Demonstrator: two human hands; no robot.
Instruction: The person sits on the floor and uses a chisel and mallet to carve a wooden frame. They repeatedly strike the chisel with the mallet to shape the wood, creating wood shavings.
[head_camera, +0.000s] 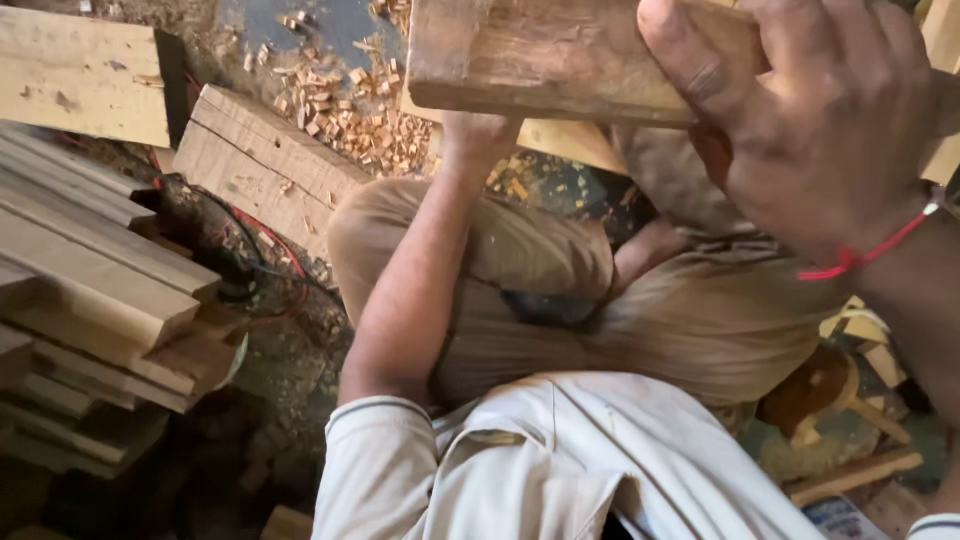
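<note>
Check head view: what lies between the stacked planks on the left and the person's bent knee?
Between the stacked planks and the knee: dark dirt floor with red and black cables and scattered wood chips.

I am seeing the right hand (830, 120) gripping over the top edge of a wooden block (540, 60) at the upper right of the frame, while the left hand (478, 135) is pressing up against its underside. Stacked planks (90, 290) are lying at the left, wood chips (350, 110) scattered above.
</note>
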